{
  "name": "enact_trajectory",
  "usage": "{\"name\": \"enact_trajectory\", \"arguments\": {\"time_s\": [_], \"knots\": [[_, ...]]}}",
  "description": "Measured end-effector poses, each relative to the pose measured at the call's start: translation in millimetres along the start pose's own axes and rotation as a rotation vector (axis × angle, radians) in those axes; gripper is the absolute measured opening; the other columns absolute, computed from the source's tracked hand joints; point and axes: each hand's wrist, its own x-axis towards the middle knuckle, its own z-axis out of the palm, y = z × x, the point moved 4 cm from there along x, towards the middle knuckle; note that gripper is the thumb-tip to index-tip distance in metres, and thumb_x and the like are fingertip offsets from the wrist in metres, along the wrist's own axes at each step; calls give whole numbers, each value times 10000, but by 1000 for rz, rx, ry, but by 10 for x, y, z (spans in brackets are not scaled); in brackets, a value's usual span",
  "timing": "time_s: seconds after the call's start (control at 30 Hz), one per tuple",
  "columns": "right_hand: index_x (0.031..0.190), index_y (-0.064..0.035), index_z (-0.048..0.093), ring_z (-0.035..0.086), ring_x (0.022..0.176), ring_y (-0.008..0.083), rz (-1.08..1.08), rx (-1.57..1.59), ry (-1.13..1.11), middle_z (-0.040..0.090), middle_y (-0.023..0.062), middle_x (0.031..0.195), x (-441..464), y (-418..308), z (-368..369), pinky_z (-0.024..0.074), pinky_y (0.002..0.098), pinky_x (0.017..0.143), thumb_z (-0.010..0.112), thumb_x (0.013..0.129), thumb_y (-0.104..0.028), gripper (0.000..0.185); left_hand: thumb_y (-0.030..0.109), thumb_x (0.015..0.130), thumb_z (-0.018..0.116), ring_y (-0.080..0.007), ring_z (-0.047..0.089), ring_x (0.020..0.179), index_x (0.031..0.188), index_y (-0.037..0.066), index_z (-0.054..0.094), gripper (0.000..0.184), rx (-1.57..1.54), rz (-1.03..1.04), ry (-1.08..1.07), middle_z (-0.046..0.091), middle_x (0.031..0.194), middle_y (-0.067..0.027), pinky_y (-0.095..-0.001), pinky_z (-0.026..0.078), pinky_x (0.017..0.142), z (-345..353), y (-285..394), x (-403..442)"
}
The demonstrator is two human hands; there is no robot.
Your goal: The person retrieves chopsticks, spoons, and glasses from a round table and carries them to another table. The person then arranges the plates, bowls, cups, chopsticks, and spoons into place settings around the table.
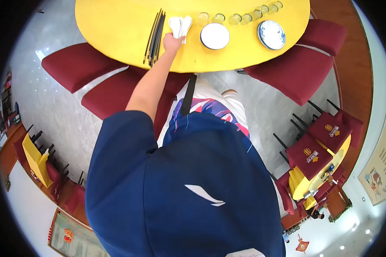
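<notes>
My left hand (173, 43) reaches over the edge of the yellow round table (116, 25), its fingers closed at the handles of several white spoons (180, 26) lying side by side. Just left of it lies a bunch of dark chopsticks (155, 40). To the right is a stack of plates with a white top plate (215, 36), and farther right a blue-patterned plate stack (271, 34). Several small glasses (247, 18) stand in a slanting row behind the plates. My right hand does not show.
Dark red chairs (79, 64) stand at the table's left edge, others (289, 73) at the right. Behind me are another yellow table (339, 162) with red chairs and, at the far left, a yellow-covered table (36, 162). A person (315, 213) is far off at lower right.
</notes>
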Motion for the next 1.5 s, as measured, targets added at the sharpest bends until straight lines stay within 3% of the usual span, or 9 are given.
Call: {"name": "enact_trajectory", "arguments": {"time_s": [0.3, 0.53, 0.63, 0.73, 0.97, 1.2, 1.3, 1.4, 1.5], "knots": [[1179, -126, 594, 654, 808, 184, -94, 13, -28, 684, 92, 914, 751, -560, -285, 497, 340, 683, 510, 940, -355, 340, 380, 653, 839, -218, 700, 763, 912, 7, 735, 466, -8, -123, -168, 722, 826, -130, -331, 533, 764, -388, 274, -62], [1176, -108, 593, 647, 795, 165, -158, 215, 20, 680, 79, 902, 727, -2223, -509, 494, 318, 689, 493, 963, -314, 313, 319, 687, 841, -170, 698, 769, 922, -21, 719, 431, 60, -33, -194, 720, 816, -115, -299, 542, 690, -325, 77, 77], [1179, -107, 593, 646, 787, 154, -187, 144, -52, 680, 71, 899, 707, -2514, -423, 493, 304, 684, 491, 968, -280, 291, 194, 754, 803, -162, 693, 786, 967, -59, 690, 349, -496, -266, -376, 711, 855, -116, -285, 552, 670, -131, -259, 89], [1181, -109, 593, 637, 792, 145, -171, 101, -128, 674, 66, 908, 744, -2503, -372, 490, 295, 679, 501, 960, -262, 284, 73, 842, 699, -187, 691, 808, 1055, -83, 641, 270, -655, -352, -399, 688, 975, -140, -306, 578, 693, -251, -116, -77], [1172, -107, 601, 600, 770, 134, -123, 17, -144, 646, 50, 903, 709, -2201, -353, 488, 298, 682, 511, 953, -269, 286, 92, 918, 600, -155, 658, 749, 1064, -56, 630, 210, -684, -308, -420, 678, 913, -93, -279, 533, 642, -285, -199, -92], [1124, -89, 626, 602, 762, 135, -141, 28, -30, 641, 55, 884, 658, -2022, -291, 485, 295, 671, 514, 960, -290, 283, 81, 967, 507, -128, 600, 927, 1247, -6, 522, 293, -1007, -204, -522, 624, 1083, -48, -281, 497, 769, -708, 297, -584], [1120, -55, 628, 599, 745, 130, -459, -182, 28, 644, 66, 852, 440, -2611, -104, 488, 271, 660, 503, 978, -275, 291, 79, 974, 485, -114, 564, 821, 1149, 7, 535, 196, -1069, -221, -523, 596, 952, -34, -267, 477, 751, -1030, 1029, -1059], [1165, -28, 611, 600, 788, 124, -736, -167, 17, 642, 64, 876, -421, -3948, 337, 495, 268, 714, 495, 990, -240, 299, 101, 970, 506, -107, 544, 797, 1116, -2, 533, 180, -863, 49, -793, 579, 908, -24, -252, 458, 731, -1182, 1613, -1495], [1284, -4, 512, 630, 935, 162, -956, 219, -190, 644, 103, 1027, -1299, -4951, 695, 497, 306, 833, 459, 1006, -241, 369, 98, 964, 534, -102, 578, 900, 1145, -16, 537, 214, -850, 162, -1000, 619, 993, -50, -257, 476, 793, -1315, 2109, -1896]]}}
